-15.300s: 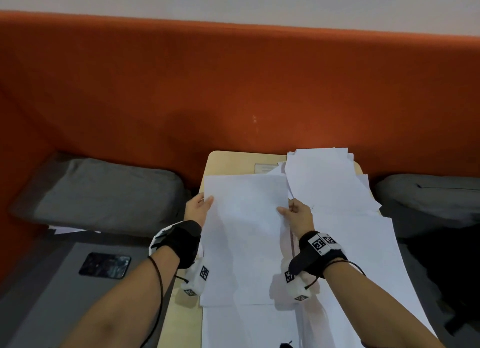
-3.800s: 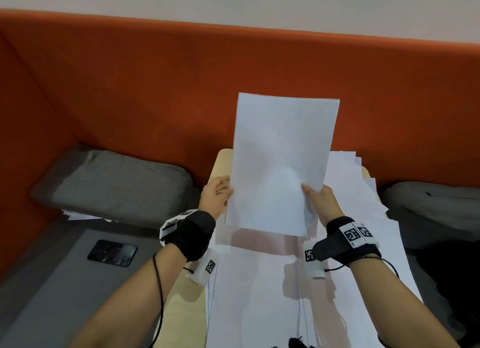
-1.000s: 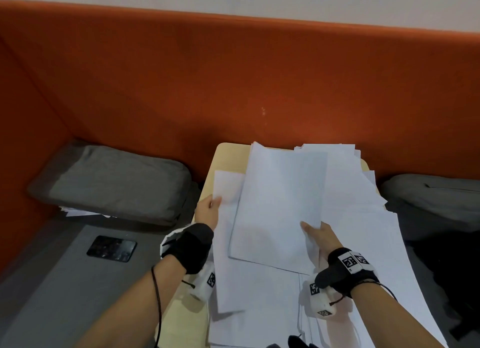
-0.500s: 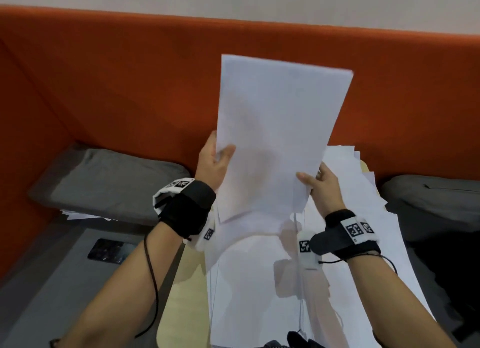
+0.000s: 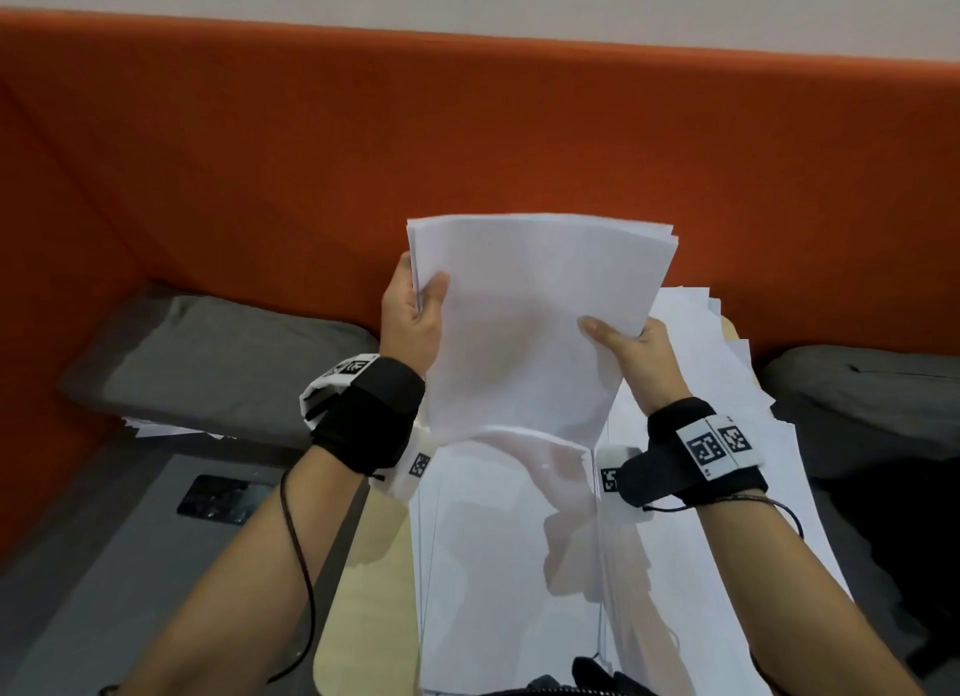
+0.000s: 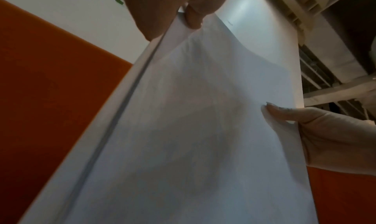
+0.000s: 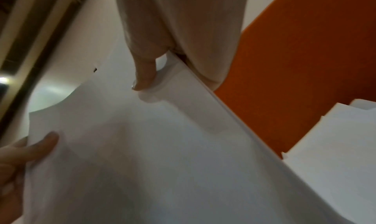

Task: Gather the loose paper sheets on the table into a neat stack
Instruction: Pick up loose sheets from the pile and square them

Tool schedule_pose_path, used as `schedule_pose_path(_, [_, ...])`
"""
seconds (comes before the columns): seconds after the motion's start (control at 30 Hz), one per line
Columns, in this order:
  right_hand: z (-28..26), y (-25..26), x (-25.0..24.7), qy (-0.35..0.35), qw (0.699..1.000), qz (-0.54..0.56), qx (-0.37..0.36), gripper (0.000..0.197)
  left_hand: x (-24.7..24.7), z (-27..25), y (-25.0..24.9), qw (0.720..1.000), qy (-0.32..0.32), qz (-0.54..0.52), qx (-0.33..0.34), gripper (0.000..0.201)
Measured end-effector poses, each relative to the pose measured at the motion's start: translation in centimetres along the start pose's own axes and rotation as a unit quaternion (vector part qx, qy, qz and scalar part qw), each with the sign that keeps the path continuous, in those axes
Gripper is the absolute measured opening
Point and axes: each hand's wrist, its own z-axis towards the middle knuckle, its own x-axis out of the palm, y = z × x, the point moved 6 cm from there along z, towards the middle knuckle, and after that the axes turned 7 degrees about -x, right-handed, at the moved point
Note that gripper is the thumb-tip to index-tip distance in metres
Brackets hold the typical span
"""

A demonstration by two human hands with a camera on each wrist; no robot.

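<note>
You have the bundle of sheets (image 5: 535,321) standing nearly upright between your two hands, its long axis running up and away from your fingers, its lower edge resting on or just above the loose sheets (image 5: 519,565) that lie flat on the table (image 5: 363,565) below your wrists (whether it touches them is hard to tell from the head view).

Your left hand (image 5: 410,321) grips the bundle's left edge near the top, thumb curled over the near face and the other fingers behind it; the left wrist view shows the thumb (image 6: 193,16) pressing the edge so that the sheets bow a little. Your right hand (image 5: 636,355) pinches the right edge lower down, thumb (image 7: 145,76) on the near face, the other fingers behind the paper and mostly hidden. Neither hand is relaxed: both are closed on the same bundle.

The relation that matters, I judge, is the bundle's lower edge against what lies under it: directly below your fingers, so a tap downward would square the sheets. The top edge shows several sheets slightly staggered at the right corner, so the bundle is not yet even.

More loose sheets (image 5: 727,373) spread beyond and to the right of your right hand, nearer to it than to your left; those look still ungathered.
</note>
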Motion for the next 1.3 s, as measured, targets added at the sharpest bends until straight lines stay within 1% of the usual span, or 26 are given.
schedule_pose_path(0.1, [0.2, 0.7, 0.3, 0.022, 1.0, -0.004, -0.007, 0.014, -0.3, 0.6, -0.8, 0.999, -0.02, -0.019, 0.02, 0.017])
schedule_pose_path(0.17, [-0.2, -1.7, 0.4, 0.062, 0.995, -0.068, 0.029, 0.019, -0.5, 0.5, 0.1, 0.999, -0.032, -0.028, 0.001, 0.019])
schedule_pose_path(0.23, [-1.3, -5.5, 0.7, 0.108, 0.979, -0.145, 0.089, 0.028, -0.7, -0.2, 2.0, 0.998, -0.031, -0.034, -0.04, 0.02])
schedule_pose_path(0.27, [-1.8, -7.1, 0.5, 0.107, 0.975, -0.157, 0.112, 0.029, -0.6, -0.6, 3.2, 0.997, -0.021, -0.03, -0.069, 0.021])
schedule_pose_path(0.33, [-2.4, -8.5, 0.0, 0.061, 0.978, -0.141, 0.137, 0.028, -0.2, -1.9, 5.9, 0.99, 0.025, -0.004, -0.136, 0.024])
schedule_pose_path(0.4, [-2.0, -8.2, -0.6, 0.023, 0.984, -0.123, 0.131, 0.027, 0.2, -3.4, 8.7, 0.975, 0.083, 0.035, -0.205, 0.025])
schedule_pose_path(0.43, [-1.7, -7.8, -0.7, 0.016, 0.986, -0.113, 0.119, 0.026, 0.3, -4.2, 9.8, 0.967, 0.101, 0.051, -0.229, 0.025])
schedule_pose_path(0.47, [-1.3, -7.0, -0.8, 0.015, 0.988, -0.107, 0.108, 0.025, 0.2, -4.6, 10.6, 0.964, 0.103, 0.059, -0.239, 0.025])
schedule_pose_path(0.5, [-1.0, -6.3, -0.8, 0.018, 0.99, -0.101, 0.097, 0.022, -0.1, -4.7, 10.9, 0.965, 0.089, 0.057, -0.239, 0.025])
schedule_pose_path(0.6, [-0.5, -4.9, -0.3, 0.05, 0.992, -0.091, 0.076, 0.015, -0.8, -3.7, 10.3, 0.973, 0.021, 0.023, -0.227, 0.026])
schedule_pose_path(0.67, [-0.6, -5.5, -0.2, 0.072, 0.988, -0.102, 0.092, 0.017, -1.0, -2.6, 9.4, 0.975, -0.006, 0.003, -0.223, 0.027])
schedule_pose_path(0.73, [-1.0, -6.5, -0.5, 0.094, 0.982, -0.122, 0.109, 0.021, -1.1, -1.8, 8.5, 0.976, -0.015, -0.012, -0.217, 0.028])
schedule_pose_path(0.83, [-1.7, -7.4, -0.7, 0.126, 0.975, -0.137, 0.123, 0.017, -1.2, -1.2, 7.7, 0.978, -0.006, -0.016, -0.21, 0.028])
schedule_pose_path(0.93, [-1.7, -8.1, -1.3, 0.102, 0.972, -0.153, 0.146, 0.005, -1.2, -1.3, 7.6, 0.977, -0.005, -0.018, -0.211, 0.029])
schedule_pose_path(1.03, [-1.5, -8.7, -2.1, 0.079, 0.967, -0.186, 0.154, 0.015, -1.0, -1.6, 7.7, 0.977, -0.002, -0.021, -0.214, 0.029])
schedule_pose_path(1.1, [-1.6, -8.4, -2.2, 0.079, 0.968, -0.184, 0.15, 0.012, -0.8, -1.6, 7.5, 0.977, 0.006, -0.019, -0.21, 0.029])
schedule_pose_path(1.17, [-1.5, -7.3, -2.0, 0.083, 0.974, -0.167, 0.13, 0.01, -0.6, -1.6, 7.1, 0.979, 0.026, -0.013, -0.199, 0.029])
schedule_pose_path(1.2, [-1.3, -6.5, -1.9, 0.081, 0.977, -0.159, 0.114, 0.015, -0.4, -1.5, 6.8, 0.98, 0.042, -0.008, -0.195, 0.028])
schedule_pose_path(1.23, [-1.0, -5.5, -1.9, 0.071, 0.982, -0.142, 0.099, 0.021, -0.1, -1.5, 6.6, 0.98, 0.06, -0.003, -0.192, 0.027])
schedule_pose_path(1.3, [-0.5, -3.5, -1.8, 0.028, 0.993, -0.085, 0.078, 0.029, 0.5, -1.6, 6.1, 0.977, 0.094, -0.004, -0.192, 0.026])
